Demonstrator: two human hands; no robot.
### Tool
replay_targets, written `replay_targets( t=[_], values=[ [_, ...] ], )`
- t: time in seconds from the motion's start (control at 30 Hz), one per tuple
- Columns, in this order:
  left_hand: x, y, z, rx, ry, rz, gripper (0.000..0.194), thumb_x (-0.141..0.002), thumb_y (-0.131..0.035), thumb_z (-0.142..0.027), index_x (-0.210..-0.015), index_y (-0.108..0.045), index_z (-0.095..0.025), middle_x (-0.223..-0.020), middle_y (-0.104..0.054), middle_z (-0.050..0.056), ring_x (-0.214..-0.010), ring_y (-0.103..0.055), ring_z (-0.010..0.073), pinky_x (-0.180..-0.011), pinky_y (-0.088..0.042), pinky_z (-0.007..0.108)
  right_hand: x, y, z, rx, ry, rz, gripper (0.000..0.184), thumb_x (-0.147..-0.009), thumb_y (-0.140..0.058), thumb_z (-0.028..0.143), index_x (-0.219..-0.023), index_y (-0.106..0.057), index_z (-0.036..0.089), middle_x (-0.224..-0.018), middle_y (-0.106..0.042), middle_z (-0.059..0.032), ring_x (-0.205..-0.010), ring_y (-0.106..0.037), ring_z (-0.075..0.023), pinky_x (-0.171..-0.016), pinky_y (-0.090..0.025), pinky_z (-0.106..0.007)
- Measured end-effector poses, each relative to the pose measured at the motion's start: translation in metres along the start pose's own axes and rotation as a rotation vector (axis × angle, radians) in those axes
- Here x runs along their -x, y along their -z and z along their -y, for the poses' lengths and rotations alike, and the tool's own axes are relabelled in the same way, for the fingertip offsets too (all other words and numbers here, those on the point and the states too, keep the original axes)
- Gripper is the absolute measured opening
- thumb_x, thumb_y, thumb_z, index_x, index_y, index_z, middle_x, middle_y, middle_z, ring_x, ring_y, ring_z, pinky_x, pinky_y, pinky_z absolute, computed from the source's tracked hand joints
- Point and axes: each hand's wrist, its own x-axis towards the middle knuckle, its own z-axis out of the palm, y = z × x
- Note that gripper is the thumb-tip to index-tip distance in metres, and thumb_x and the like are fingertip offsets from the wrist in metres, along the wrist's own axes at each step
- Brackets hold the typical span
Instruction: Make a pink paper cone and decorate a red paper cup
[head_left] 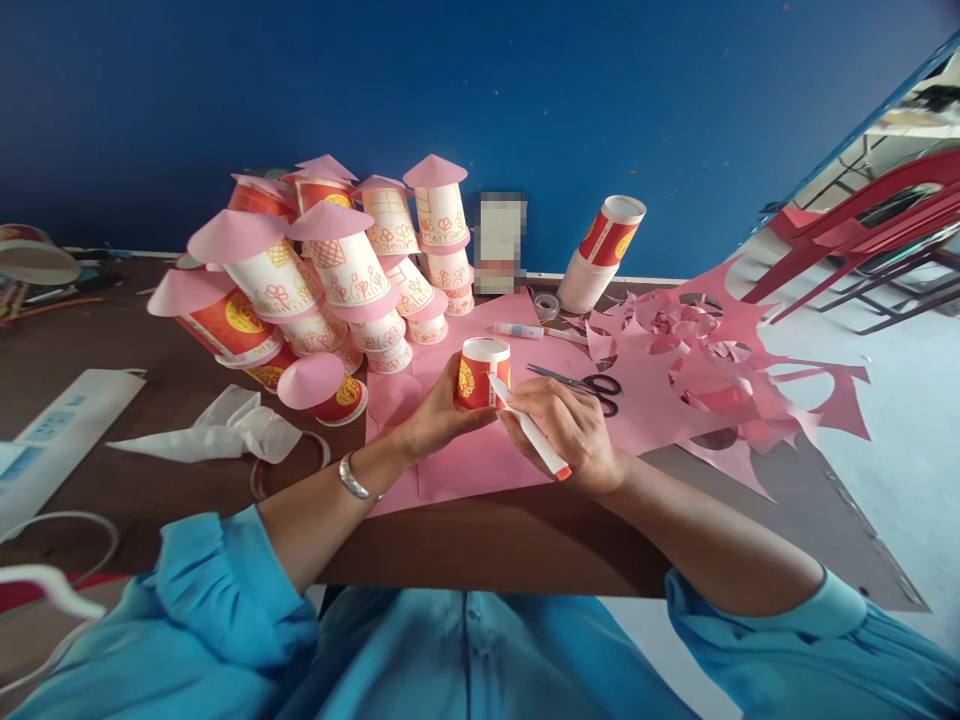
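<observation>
My left hand [436, 412] is wrapped round a red paper cup [474, 377] with a yellow print and a white rim, held upright over the pink paper [480, 470]. In my right hand [562, 425] is a white marker [536, 438] with an orange end; its other end meets the front of the cup. Black-handled scissors [577, 382] lie on the paper just beyond my right hand. Behind them rests a capped marker [519, 330]. The palm side of my left hand is hidden by the cup.
Decorated cup towers with pink cone roofs [337, 262] crowd the back left. A cup stack [592, 265] and a tape roll [546, 304] stand at the back right. Cut pink scraps [720, 360] cover the right side. A plastic bag [229, 432] and a white power strip [64, 440] lie left.
</observation>
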Motion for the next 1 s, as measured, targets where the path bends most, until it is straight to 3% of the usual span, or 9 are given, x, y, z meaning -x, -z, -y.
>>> replay_targets(
  t=[0.3, 0.47, 0.77, 1.0],
  values=[
    [0.0, 0.002, 0.001, 0.038, 0.064, -0.004, 0.065, -0.078, -0.099, -0.044, -0.128, -0.06, -0.029, -0.117, -0.068, 0.003, -0.109, -0.065, 0.0281, -0.103, -0.056, 0.05, -0.002, 0.003, -0.003, 0.027, -0.02, -0.002, 0.024, -0.102, -0.072, 0.011, -0.117, -0.061, 0.025, -0.089, -0.078, -0.001, -0.072, -0.075, -0.0181, -0.064, -0.058, -0.027],
    [-0.001, 0.003, -0.003, 0.033, 0.071, 0.008, 0.054, -0.079, -0.098, -0.041, -0.119, -0.064, -0.028, -0.105, -0.066, 0.001, -0.101, -0.065, 0.025, -0.097, -0.057, 0.045, -0.003, 0.003, -0.004, 0.026, -0.038, -0.013, 0.02, -0.105, -0.067, 0.01, -0.114, -0.06, 0.026, -0.087, -0.078, -0.0008, -0.071, -0.076, -0.0183, -0.065, -0.06, -0.029],
    [-0.001, -0.001, -0.01, 0.06, 0.073, 0.051, 0.045, -0.081, -0.097, -0.042, -0.111, -0.068, -0.026, -0.101, -0.066, 0.002, -0.105, -0.068, 0.029, -0.099, -0.059, 0.05, -0.004, 0.004, -0.006, 0.043, -0.035, -0.013, 0.016, -0.107, -0.066, 0.012, -0.112, -0.059, 0.025, -0.086, -0.077, -0.0007, -0.072, -0.076, -0.0182, -0.063, -0.06, -0.029],
    [-0.002, -0.004, -0.014, 0.083, 0.064, 0.055, 0.047, -0.079, -0.098, -0.039, -0.106, -0.062, -0.025, -0.098, -0.062, -0.001, -0.091, -0.059, 0.0197, -0.089, -0.052, 0.039, -0.001, 0.003, -0.005, 0.018, -0.072, -0.006, 0.016, -0.106, -0.065, 0.011, -0.111, -0.06, 0.026, -0.089, -0.078, -0.0012, -0.075, -0.076, -0.0179, -0.066, -0.06, -0.028]
  ],
)
